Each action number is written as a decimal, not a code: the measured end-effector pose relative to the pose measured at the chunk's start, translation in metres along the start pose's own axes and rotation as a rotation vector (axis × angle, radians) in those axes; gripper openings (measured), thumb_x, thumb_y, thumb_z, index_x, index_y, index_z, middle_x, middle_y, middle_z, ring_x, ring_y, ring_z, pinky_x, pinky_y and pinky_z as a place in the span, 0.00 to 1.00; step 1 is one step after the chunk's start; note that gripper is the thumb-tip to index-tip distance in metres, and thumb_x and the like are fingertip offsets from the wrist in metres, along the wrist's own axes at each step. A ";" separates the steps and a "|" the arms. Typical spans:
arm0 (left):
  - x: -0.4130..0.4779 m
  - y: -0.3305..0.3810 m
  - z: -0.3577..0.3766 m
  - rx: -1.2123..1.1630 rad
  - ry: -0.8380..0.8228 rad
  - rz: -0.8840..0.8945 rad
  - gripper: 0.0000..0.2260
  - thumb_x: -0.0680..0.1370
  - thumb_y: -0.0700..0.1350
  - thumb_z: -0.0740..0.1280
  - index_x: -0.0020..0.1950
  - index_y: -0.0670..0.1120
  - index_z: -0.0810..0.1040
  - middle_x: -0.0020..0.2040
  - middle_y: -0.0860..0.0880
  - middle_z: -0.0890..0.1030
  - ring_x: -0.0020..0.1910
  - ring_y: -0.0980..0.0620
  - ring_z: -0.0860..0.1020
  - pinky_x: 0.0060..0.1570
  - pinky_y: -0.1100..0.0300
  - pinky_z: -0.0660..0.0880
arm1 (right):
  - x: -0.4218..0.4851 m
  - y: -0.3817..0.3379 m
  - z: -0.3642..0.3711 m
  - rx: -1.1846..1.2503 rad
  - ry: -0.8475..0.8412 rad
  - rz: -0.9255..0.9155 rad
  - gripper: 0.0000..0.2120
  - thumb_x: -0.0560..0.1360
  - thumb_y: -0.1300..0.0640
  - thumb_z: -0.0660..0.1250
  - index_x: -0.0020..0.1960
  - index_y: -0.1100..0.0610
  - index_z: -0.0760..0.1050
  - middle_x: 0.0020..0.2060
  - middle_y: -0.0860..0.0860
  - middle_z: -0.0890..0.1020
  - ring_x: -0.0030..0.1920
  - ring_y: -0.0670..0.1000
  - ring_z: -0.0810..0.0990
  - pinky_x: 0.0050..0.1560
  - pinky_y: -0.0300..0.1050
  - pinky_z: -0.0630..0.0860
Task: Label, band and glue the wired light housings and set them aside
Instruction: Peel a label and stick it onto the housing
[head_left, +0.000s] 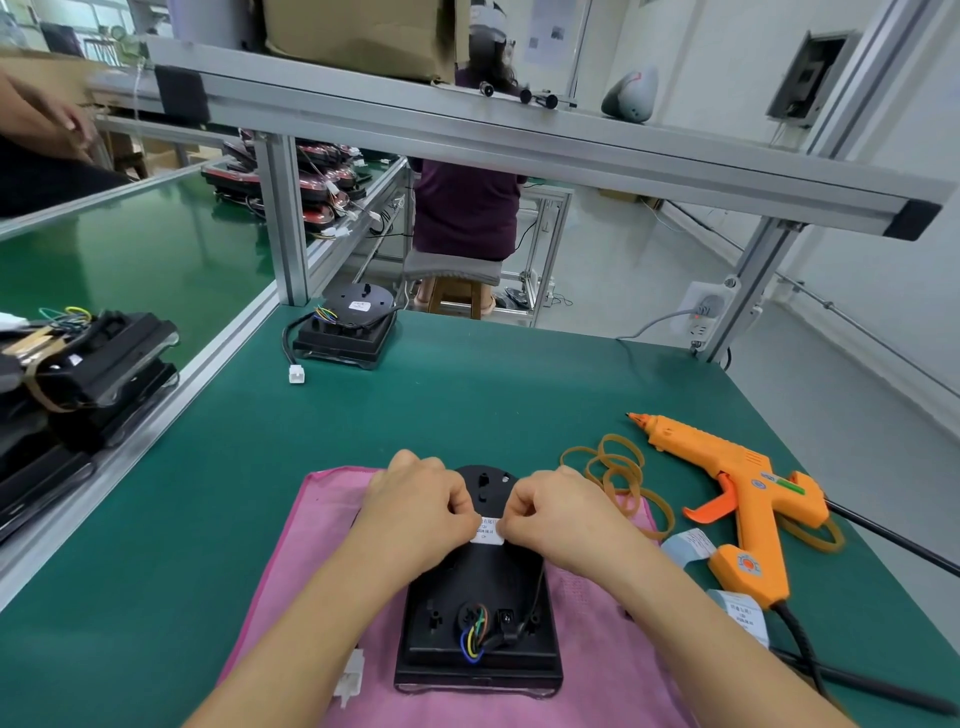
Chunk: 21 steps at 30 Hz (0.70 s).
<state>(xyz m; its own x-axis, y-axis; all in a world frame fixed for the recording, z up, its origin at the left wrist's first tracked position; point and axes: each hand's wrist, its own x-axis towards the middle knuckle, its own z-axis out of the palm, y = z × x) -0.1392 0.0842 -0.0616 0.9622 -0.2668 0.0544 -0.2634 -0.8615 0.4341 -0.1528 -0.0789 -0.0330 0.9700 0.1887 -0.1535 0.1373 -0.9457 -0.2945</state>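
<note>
A black light housing (478, 639) lies back-up on a pink cloth (291, 597) near the table's front, coloured wires coming out of its lower end. A small white printed label (488, 531) sits on the housing's middle. My left hand (415, 501) pinches the label's left edge and my right hand (561, 512) pinches its right edge, fingers curled. A white connector (353, 675) lies on the cloth at the housing's lower left.
An orange glue gun (743, 493) lies to the right, with loose rubber bands (613, 467) and label strips (691, 543) beside it. Another wired housing (348, 327) stands at the table's back. Banded housings (88, 364) are stacked at the left. A seated person (462, 213) is beyond the table.
</note>
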 end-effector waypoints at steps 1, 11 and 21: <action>0.000 0.000 0.000 0.007 0.002 0.001 0.06 0.73 0.51 0.65 0.38 0.52 0.78 0.37 0.57 0.73 0.50 0.52 0.67 0.52 0.54 0.71 | 0.000 0.000 0.000 -0.005 0.002 -0.002 0.11 0.73 0.52 0.63 0.32 0.49 0.68 0.39 0.46 0.79 0.52 0.51 0.72 0.52 0.45 0.71; -0.001 0.001 0.001 0.031 0.015 -0.014 0.07 0.74 0.52 0.65 0.40 0.52 0.80 0.42 0.56 0.76 0.51 0.52 0.67 0.50 0.57 0.69 | 0.000 -0.002 0.001 -0.063 0.042 -0.034 0.05 0.73 0.52 0.63 0.38 0.48 0.72 0.45 0.49 0.82 0.53 0.53 0.72 0.49 0.45 0.70; -0.003 0.004 0.002 0.106 0.048 -0.013 0.07 0.75 0.52 0.63 0.42 0.53 0.79 0.44 0.55 0.75 0.52 0.51 0.67 0.48 0.57 0.63 | 0.001 -0.003 0.003 -0.124 0.072 -0.048 0.06 0.73 0.52 0.63 0.41 0.49 0.77 0.45 0.49 0.82 0.52 0.53 0.72 0.50 0.46 0.70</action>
<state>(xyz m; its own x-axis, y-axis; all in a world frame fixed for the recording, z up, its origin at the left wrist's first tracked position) -0.1436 0.0812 -0.0620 0.9672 -0.2363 0.0928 -0.2538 -0.9062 0.3381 -0.1532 -0.0754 -0.0355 0.9730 0.2193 -0.0726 0.2034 -0.9623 -0.1807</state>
